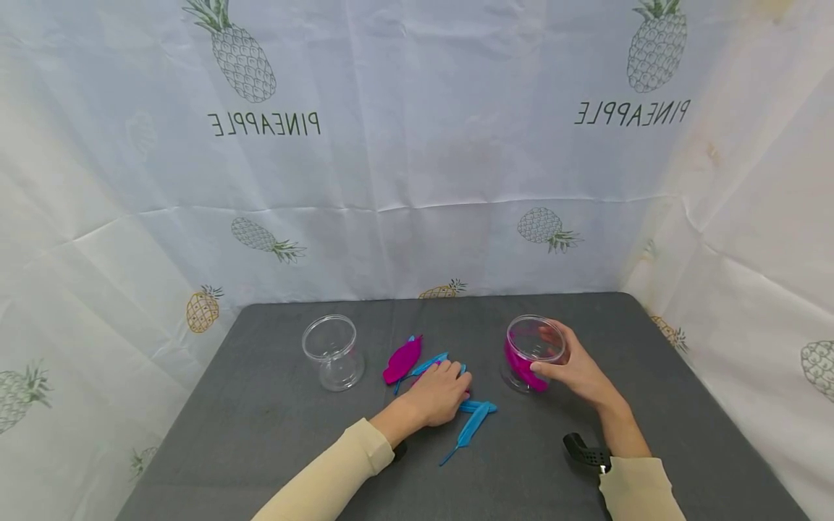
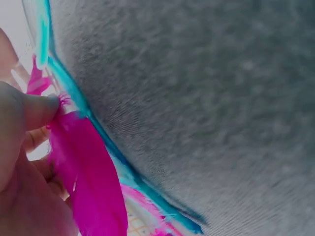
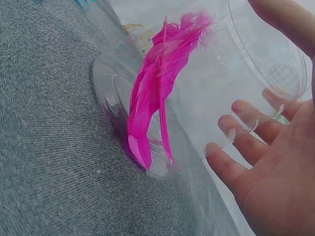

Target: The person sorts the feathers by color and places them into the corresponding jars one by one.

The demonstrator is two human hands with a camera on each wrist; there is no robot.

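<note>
We are observing two bare hands working over a dark grey tabletop (image 1: 260, 434). The left hand (image 1: 438, 394) is reaching down near the middle; in its wrist view we are seeing thumb and fingers pinching a magenta feather (image 2: 88, 167) near one end, with a blue strip of feather running just beside it. The right hand (image 1: 583, 369) is curling round the wall of the right clear cup (image 1: 534, 340), its thumb lying on the near side. That cup is standing upright on its foot and is holding magenta feathers (image 3: 152, 98) (we are seeing them through the wall, so their exact number is staying uncertain).

Around the left hand, several blue feathers (image 1: 473, 425) are lying loosely on the tabletop, some partly hiding under the fingers. A loose magenta feather (image 1: 403, 360) is lying just to the left of that group. Farther left, well apart from the right cup, a left clear cup (image 1: 334, 353) is standing upright.

Behind, a white curtain (image 1: 443, 159) is hanging, showing pineapple prints and mirrored lettering. Cream sleeves (image 1: 332, 470) are covering both forearms, and a black strap (image 1: 586, 452) is sitting by the right wrist.
</note>
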